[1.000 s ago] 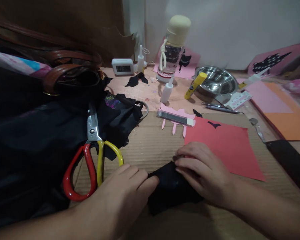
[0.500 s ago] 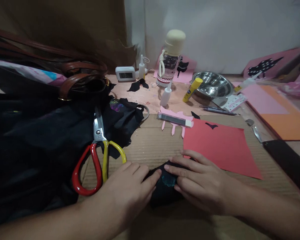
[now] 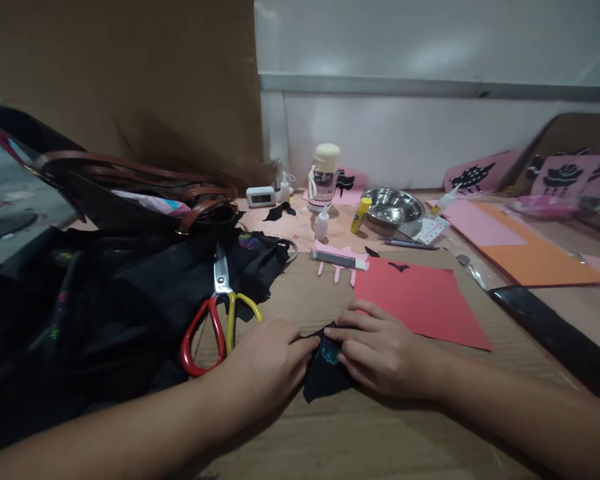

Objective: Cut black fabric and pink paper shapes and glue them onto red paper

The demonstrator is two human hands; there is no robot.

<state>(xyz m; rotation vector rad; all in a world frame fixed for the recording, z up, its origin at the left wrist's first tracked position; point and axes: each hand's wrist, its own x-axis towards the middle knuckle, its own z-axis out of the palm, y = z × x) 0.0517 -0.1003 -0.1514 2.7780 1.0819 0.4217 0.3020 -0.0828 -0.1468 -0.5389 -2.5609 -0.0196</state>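
Scissors with one red and one yellow handle (image 3: 223, 287) lie left of centre in the head view, the left forearm close against them, beside a heap of black cloth (image 3: 130, 267). A red paper sheet (image 3: 410, 300) lies right of centre, its near-left part covered by the right hand (image 3: 380, 350). Farther back on the pinkish desk (image 3: 275, 230) stand a cream-capped bottle (image 3: 326, 159) and a shiny metal bowl (image 3: 393, 212).

A ragged black fabric piece (image 3: 327, 380) lies at lower centre on brown corrugated cardboard (image 3: 300, 273). The left hand (image 3: 280, 350) is curled, thumb along its left edge; the right is half open, fingertips upon it. Whether either pinches it cannot be told.

A turquoise patch now shows between the hands, where one second ago the fabric looked plain black; the view has tipped up, revealing more wall.

Printing on the yellow glue stick (image 3: 361, 215) and digits on the white clock (image 3: 261, 197) are too blurred to read.
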